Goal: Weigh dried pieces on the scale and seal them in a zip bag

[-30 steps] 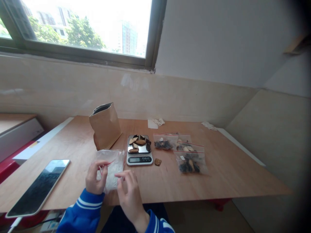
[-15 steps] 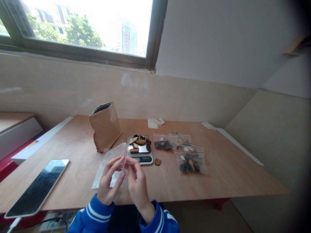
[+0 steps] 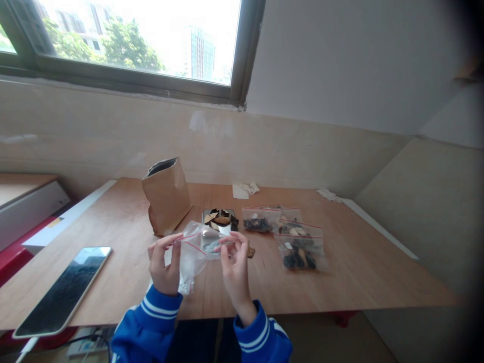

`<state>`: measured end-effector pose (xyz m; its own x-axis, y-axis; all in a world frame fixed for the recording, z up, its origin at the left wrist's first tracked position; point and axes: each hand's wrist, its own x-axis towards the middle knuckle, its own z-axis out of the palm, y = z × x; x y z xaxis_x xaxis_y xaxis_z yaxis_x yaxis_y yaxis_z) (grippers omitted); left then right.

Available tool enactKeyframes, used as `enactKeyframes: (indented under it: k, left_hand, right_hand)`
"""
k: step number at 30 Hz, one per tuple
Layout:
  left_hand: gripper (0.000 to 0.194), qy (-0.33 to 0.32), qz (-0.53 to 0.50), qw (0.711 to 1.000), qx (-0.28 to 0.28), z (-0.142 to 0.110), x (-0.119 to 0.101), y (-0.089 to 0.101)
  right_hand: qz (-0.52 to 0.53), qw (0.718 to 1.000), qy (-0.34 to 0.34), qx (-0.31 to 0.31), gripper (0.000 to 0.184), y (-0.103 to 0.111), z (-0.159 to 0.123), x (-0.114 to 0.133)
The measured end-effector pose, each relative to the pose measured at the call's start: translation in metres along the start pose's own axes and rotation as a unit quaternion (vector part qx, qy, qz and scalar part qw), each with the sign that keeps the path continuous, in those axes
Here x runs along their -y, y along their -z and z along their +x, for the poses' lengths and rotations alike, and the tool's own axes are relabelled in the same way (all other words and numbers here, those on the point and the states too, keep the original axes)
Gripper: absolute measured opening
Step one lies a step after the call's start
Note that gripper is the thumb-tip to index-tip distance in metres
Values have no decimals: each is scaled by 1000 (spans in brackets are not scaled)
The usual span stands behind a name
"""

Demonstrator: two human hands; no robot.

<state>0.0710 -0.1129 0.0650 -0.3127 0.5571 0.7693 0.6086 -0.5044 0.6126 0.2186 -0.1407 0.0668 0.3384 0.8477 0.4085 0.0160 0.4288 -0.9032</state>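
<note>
Left hand (image 3: 163, 264) and right hand (image 3: 235, 267), fingers pinched closed on the red-lined mouth of a clear zip bag (image 3: 192, 254). Bag up above the tabletop (image 3: 340, 272), just in front of a weighing scale (image 3: 218, 216).

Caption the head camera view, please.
Left hand and right hand hold up a clear zip bag near a kitchen scale.
</note>
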Motion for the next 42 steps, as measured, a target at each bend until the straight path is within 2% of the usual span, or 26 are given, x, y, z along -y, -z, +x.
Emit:
enactKeyframes:
  k: [5, 8, 11, 14, 19, 26, 30, 33, 37, 40, 42]
  left_hand:
    - [21, 76, -53, 995, -35, 16, 16, -34]
    - [26, 111, -91, 987, -71, 16, 37, -55]
    - [26, 138, -87, 983, -80, 8, 56, -68]
    - [25, 148, -80, 983, -72, 1, 64, -71]
    - [20, 122, -102, 985, -68, 1, 55, -69]
    - [14, 125, -107, 984, -72, 0, 47, -70]
    - [13, 129, -113, 983, -71, -2, 49, -70]
    - [14, 124, -108, 985, -60, -2, 48, -68]
    - [16, 106, -98, 989, -42, -2, 48, -66]
    - [17, 112, -97, 988, -33, -3, 49, -66]
    - [16, 121, -104, 987, -31, -3, 50, -66]
  right_hand:
    - [-114, 993, 21, -18, 20, 34, 25, -10]
    - [-214, 975, 56, 21, 19, 53, 37, -22]
    - [-308, 944, 97, 68, 23, 62, 44, -37]
    - [-378, 915, 111, 81, 26, 62, 49, -51]
    - [-454, 879, 124, 76, 22, 56, 56, -66]
    - [-491, 859, 123, 79, 13, 54, 59, -67]
    - [-488, 862, 112, 78, 15, 53, 61, -54]
    - [-434, 891, 119, 55, 14, 45, 67, -34]
    - [-329, 934, 134, 33, 14, 20, 78, 6]
    - [-296, 939, 154, 80, 18, 2, 85, 27]
    - [-289, 937, 158, 119, 22, -3, 89, 24]
